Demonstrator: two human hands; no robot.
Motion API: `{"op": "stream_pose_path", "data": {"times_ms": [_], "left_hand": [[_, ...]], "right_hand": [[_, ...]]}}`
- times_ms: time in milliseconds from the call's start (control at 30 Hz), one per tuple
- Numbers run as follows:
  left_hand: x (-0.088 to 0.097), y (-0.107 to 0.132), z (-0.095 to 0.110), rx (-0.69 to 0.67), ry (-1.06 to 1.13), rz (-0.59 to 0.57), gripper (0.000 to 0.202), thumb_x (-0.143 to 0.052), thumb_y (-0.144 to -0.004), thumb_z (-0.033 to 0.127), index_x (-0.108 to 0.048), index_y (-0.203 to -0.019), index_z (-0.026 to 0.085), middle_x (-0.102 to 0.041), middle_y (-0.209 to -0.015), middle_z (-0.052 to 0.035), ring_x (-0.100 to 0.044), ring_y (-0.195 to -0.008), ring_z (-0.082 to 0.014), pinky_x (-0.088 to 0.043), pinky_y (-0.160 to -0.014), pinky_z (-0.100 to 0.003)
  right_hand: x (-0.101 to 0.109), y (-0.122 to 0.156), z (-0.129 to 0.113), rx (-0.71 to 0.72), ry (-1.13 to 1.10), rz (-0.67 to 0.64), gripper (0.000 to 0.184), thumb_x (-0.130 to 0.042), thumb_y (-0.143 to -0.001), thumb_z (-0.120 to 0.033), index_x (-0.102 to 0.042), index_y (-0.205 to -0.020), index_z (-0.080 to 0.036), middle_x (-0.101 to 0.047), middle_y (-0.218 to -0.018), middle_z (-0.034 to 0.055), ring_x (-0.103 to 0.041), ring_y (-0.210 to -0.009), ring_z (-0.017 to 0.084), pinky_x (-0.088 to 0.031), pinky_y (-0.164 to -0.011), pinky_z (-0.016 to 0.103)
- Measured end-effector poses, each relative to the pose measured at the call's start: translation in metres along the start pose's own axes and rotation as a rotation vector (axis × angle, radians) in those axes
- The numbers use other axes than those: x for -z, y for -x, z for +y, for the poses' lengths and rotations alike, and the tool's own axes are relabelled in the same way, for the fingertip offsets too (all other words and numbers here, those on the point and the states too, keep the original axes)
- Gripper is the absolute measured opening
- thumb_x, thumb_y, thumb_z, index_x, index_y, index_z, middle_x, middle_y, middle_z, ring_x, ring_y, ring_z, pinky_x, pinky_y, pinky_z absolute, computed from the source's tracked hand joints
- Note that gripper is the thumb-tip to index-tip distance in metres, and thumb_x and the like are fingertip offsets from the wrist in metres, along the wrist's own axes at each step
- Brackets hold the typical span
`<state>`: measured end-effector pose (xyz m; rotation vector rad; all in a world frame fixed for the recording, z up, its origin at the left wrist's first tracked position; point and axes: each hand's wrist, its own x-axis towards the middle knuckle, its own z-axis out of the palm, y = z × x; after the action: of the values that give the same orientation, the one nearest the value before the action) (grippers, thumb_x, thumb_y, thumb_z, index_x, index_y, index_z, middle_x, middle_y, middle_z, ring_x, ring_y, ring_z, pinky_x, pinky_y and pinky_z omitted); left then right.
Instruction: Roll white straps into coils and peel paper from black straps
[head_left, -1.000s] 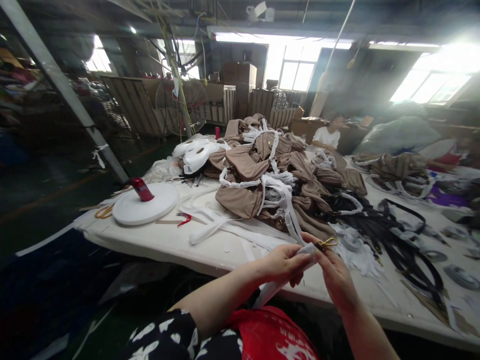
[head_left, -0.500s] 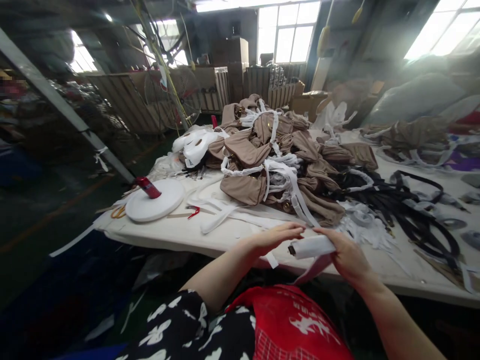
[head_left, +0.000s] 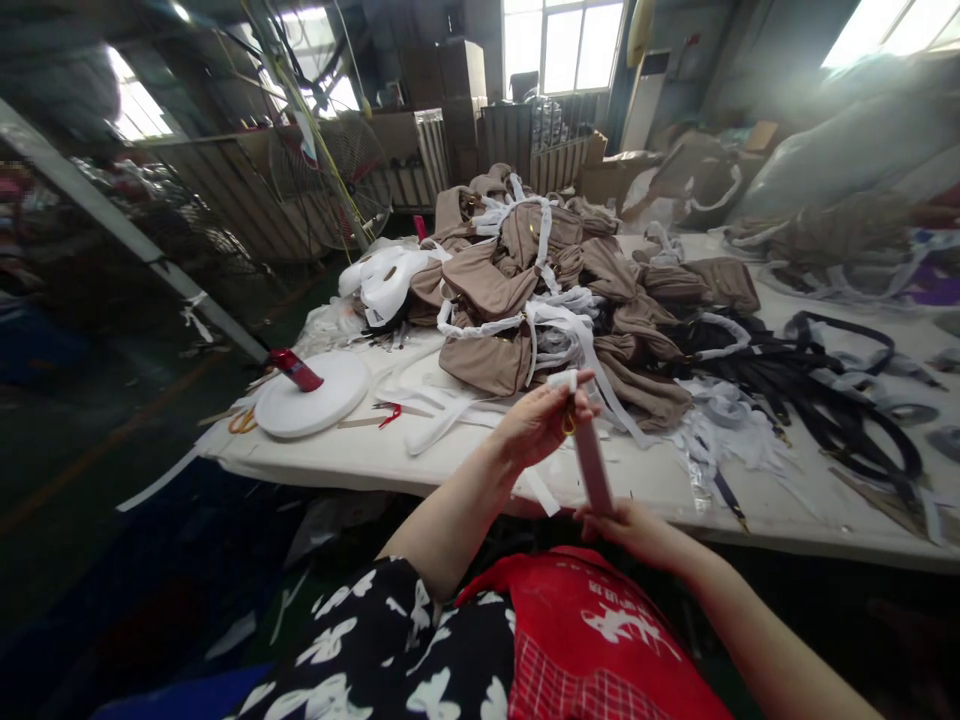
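Workshop desk (head_left: 360, 458) lies ahead, tan bags (head_left: 487, 290) heaped at twelve o'clock; my left hand (head_left: 536, 420) has its fingers pinched on the top end of the white strap (head_left: 591, 465), held nearly upright over the near edge; my right hand (head_left: 634, 528), at five o'clock, fingers closed, grips its lower end.

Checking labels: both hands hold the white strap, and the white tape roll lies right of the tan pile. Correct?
One error: the head view shows the white tape roll left of the tan pile, near the table's left end. The rest stands: the left hand and right hand both hold the white strap.
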<state>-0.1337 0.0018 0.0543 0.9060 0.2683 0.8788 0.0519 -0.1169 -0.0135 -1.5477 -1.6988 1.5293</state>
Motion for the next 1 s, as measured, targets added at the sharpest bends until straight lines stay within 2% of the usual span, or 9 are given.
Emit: {"op": "stream_pose_path", "data": {"times_ms": [67, 167, 267, 367, 433, 567, 700, 833, 1000], "left_hand": [[0.014, -0.011, 0.001, -0.158, -0.354, 0.161, 0.037, -0.063, -0.092, 0.038, -0.065, -0.122, 0.016, -0.066, -0.090, -0.0042, -0.064, -0.088, -0.0168, -0.047, -0.097, -0.035], [0.030, -0.012, -0.011, -0.212, -1.026, 0.187, 0.034, -0.051, -0.095, 0.026, -0.064, -0.124, 0.014, -0.070, -0.101, -0.0094, -0.061, -0.105, -0.0242, -0.044, -0.103, -0.040], [0.023, 0.003, -0.025, -0.091, -1.398, -0.074, 0.035, -0.041, -0.094, 0.019, -0.065, -0.118, 0.013, -0.069, -0.108, -0.0122, -0.060, -0.106, -0.0261, -0.045, -0.101, -0.041], [0.000, 0.022, -0.030, 0.006, -1.485, -0.390, 0.030, -0.037, -0.094, 0.020, -0.066, -0.100, 0.015, -0.068, -0.101, -0.0110, -0.060, -0.098, -0.0241, -0.048, -0.094, -0.037], [-0.013, 0.031, -0.029, 0.042, -1.473, -0.475, 0.029, -0.038, -0.097, 0.030, -0.063, -0.092, 0.016, -0.066, -0.093, -0.0093, -0.060, -0.091, -0.0228, -0.048, -0.088, -0.034], [-0.018, 0.037, -0.031, 0.174, -1.300, -0.395, 0.052, -0.025, -0.104, 0.050, -0.059, -0.080, 0.017, -0.063, -0.075, -0.0057, -0.057, -0.073, -0.0174, -0.045, -0.078, -0.029], [-0.011, 0.039, -0.038, 0.381, -0.829, -0.295, 0.065, -0.027, -0.099, 0.068, -0.064, -0.093, 0.014, -0.059, -0.065, -0.0020, -0.056, -0.064, -0.0147, -0.044, -0.071, -0.027], [-0.014, 0.037, -0.041, 0.563, -0.395, -0.277, 0.067, -0.041, -0.094, 0.072, -0.067, -0.102, 0.011, -0.058, -0.069, -0.0024, -0.055, -0.061, -0.0134, -0.042, -0.063, -0.026], [-0.023, 0.017, -0.040, 0.447, -0.032, -0.124, 0.060, -0.048, -0.094, 0.065, -0.066, -0.094, 0.009, -0.045, -0.054, 0.0020, -0.043, -0.048, -0.0109, -0.034, -0.052, -0.024]], "right_hand": [[-0.012, 0.014, -0.016, 0.037, -0.135, -0.105, 0.044, -0.066, -0.085, -0.055, -0.071, -0.104, -0.016, -0.072, -0.072, 0.0032, -0.065, -0.065, 0.019, -0.054, -0.065, 0.031], [0.009, 0.037, -0.041, 0.077, -0.270, 0.017, 0.045, -0.074, -0.079, -0.055, -0.069, -0.101, -0.016, -0.061, -0.056, -0.0019, -0.053, -0.047, 0.012, -0.043, -0.046, 0.023], [0.055, 0.046, -0.054, 0.140, -0.320, 0.228, 0.041, -0.080, -0.073, -0.054, -0.070, -0.082, -0.015, -0.053, -0.047, -0.0023, -0.044, -0.039, 0.009, -0.033, -0.038, 0.021], [0.090, 0.044, -0.053, 0.181, -0.390, 0.361, 0.041, -0.082, -0.069, -0.054, -0.072, -0.070, -0.014, -0.047, -0.041, -0.0022, -0.037, -0.037, 0.007, -0.025, -0.036, 0.021], [0.101, 0.041, -0.050, 0.170, -0.408, 0.389, 0.043, -0.081, -0.068, -0.056, -0.073, -0.068, -0.013, -0.046, -0.041, -0.0022, -0.035, -0.037, 0.007, -0.022, -0.036, 0.021], [0.109, 0.028, -0.039, 0.130, -0.303, 0.428, 0.045, -0.078, -0.070, -0.061, -0.071, -0.066, -0.016, -0.048, -0.043, -0.0017, -0.037, -0.039, 0.008, -0.025, -0.038, 0.023], [0.110, 0.004, -0.015, 0.098, 0.011, 0.588, 0.048, -0.073, -0.073, -0.065, -0.074, -0.084, -0.019, -0.071, -0.073, 0.0059, -0.062, -0.064, 0.019, -0.048, -0.060, 0.030], [0.104, -0.016, 0.013, 0.120, 0.105, 0.594, 0.053, -0.063, -0.080, -0.070, -0.075, -0.097, -0.021, -0.076, -0.093, 0.0079, -0.067, -0.089, 0.027, -0.052, -0.083, 0.038], [0.086, -0.024, 0.028, 0.236, 0.017, 0.439, 0.050, -0.055, -0.088, -0.065, -0.073, -0.106, -0.022, -0.073, -0.116, 0.0102, -0.064, -0.112, 0.031, -0.048, -0.102, 0.043]]}}
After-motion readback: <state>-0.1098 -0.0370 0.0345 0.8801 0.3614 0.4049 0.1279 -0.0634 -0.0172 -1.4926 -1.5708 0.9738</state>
